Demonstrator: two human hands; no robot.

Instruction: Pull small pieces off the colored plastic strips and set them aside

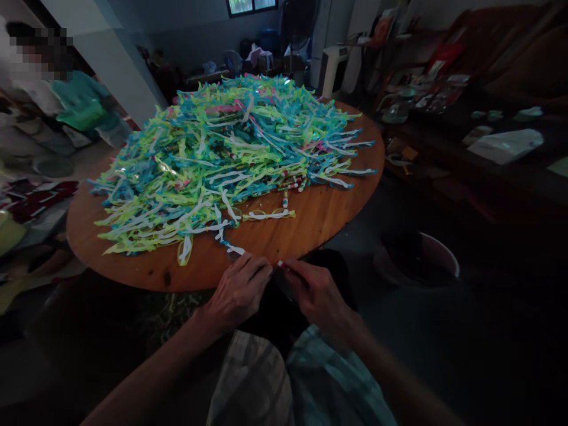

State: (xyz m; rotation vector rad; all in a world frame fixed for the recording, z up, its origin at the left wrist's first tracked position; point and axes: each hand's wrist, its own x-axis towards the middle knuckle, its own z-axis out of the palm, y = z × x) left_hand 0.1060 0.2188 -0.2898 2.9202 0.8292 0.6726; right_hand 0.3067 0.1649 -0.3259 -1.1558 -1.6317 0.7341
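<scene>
A big heap of thin plastic strips [231, 139], green, blue, white and pink, covers most of a round wooden table [310, 219]. My left hand [237, 290] sits at the table's near edge, fingers curled and pinched on a small dark piece I cannot make out, close to a blue and white strip [231, 245] trailing from the heap. My right hand [313, 290] is just beside it, fingers pinched on a small white-tipped piece [280, 264]. The two hands almost touch. A looped yellow and white strip [266, 214] lies loose ahead of them.
A bucket with a pale rim [419, 260] stands on the floor to the right. A dark cluttered bench [465, 124] runs along the right. Another person in green [80, 103] sits at the far left. My plaid shorts [284, 378] fill the bottom.
</scene>
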